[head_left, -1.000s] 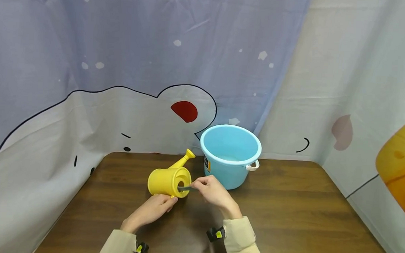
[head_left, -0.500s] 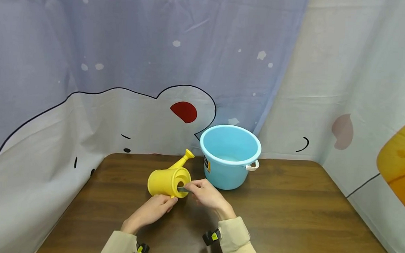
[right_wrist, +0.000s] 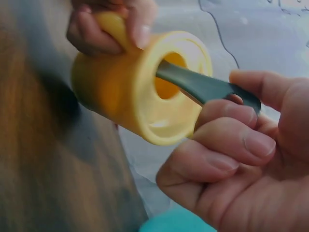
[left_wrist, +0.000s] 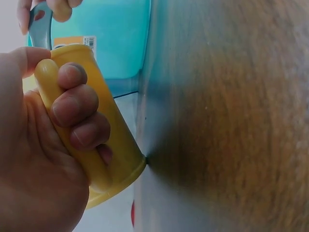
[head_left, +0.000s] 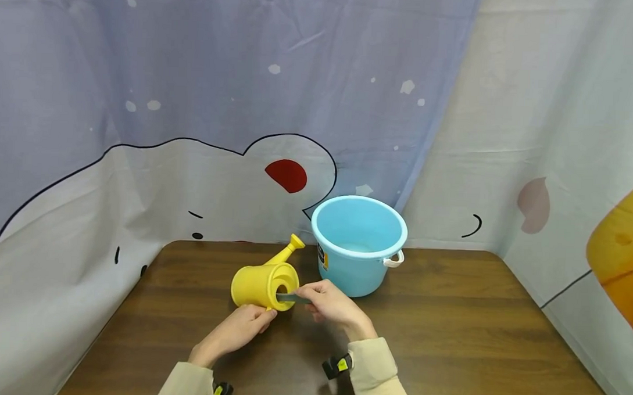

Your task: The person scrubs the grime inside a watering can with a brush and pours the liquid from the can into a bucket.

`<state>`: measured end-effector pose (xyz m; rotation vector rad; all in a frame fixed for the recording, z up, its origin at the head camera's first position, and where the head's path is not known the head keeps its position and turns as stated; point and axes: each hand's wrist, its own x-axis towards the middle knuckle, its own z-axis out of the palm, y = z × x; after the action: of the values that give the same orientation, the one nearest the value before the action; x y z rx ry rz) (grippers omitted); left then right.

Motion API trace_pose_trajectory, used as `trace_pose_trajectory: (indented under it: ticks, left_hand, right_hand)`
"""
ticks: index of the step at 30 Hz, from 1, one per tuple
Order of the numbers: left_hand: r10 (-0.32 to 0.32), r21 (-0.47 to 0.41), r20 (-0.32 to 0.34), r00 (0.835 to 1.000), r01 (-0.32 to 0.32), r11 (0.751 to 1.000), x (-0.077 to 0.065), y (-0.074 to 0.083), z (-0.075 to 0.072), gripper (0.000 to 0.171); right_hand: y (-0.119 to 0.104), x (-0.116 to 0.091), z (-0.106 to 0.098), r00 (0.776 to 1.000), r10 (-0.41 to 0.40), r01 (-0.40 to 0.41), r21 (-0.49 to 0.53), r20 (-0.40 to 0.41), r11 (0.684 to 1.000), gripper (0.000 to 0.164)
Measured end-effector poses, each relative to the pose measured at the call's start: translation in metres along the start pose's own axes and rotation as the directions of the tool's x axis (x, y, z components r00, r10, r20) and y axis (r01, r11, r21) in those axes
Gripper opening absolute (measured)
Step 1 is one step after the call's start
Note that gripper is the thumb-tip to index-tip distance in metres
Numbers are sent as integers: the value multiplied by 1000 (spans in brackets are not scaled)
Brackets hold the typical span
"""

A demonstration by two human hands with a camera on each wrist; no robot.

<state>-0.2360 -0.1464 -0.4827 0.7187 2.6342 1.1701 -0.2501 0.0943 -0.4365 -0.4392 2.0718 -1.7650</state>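
Note:
My left hand grips the handle of a yellow watering can; in the left wrist view its fingers curl round that handle. The can is tipped on its side, its round opening toward the right and its spout pointing back and right. My right hand pinches the end of a flat grey-green handle with a hole near its tip. That handle reaches through the opening into the can. Whatever is on its far end is hidden inside, so its kind cannot be told.
A light blue bucket with a white handle piece stands just behind and right of the can. Both are over a brown wooden table. A printed curtain hangs along the table's back edge.
My right hand moved left, pushing the grey-green handle deeper into the can, then came back right, drawing it partly out. The left hand and watering can stayed nearly still.

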Motion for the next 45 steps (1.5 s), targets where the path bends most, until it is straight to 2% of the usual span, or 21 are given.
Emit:
trace_pose_trajectory:
  ticks: [6,11,18,25,29,36,45]
  left_hand:
    - [-8,-9,15,1000,8,1000,-2,-2,0,54]
    - [-9,-6,11,1000,9,1000,-2,-3,1,52]
    - [-9,-7,11,1000,9,1000,-1,-1,1,57]
    - [0,-1,-5,1000,0,1000,1,-1,2,55]
    - [0,-14,-2,1000,0,1000,1,-2,2,55]
    - [-3,-24,1,1000,3,1000,1,-1,1,56]
    - [-11,-28,13,1000,11,1000,1,0,0,58]
  right_hand:
    - [-6,-9,-15,997,-27,30,-39,74,999,25]
    - [-8,-12,-19,995,-38,43,-49,95,998,25]
    - [-6,-5,-7,998,-32,33,-33,54,999,31]
    - [-1,5,12,997,-71,71,-43,-2,997,43]
    - [1,6,15,997,-73,72,-57,-9,996,44]
    - [0,2,5,996,-82,83,-88,24,993,41]
    - [-7,-9,-15,991,-117,128,-201,62,971,42]
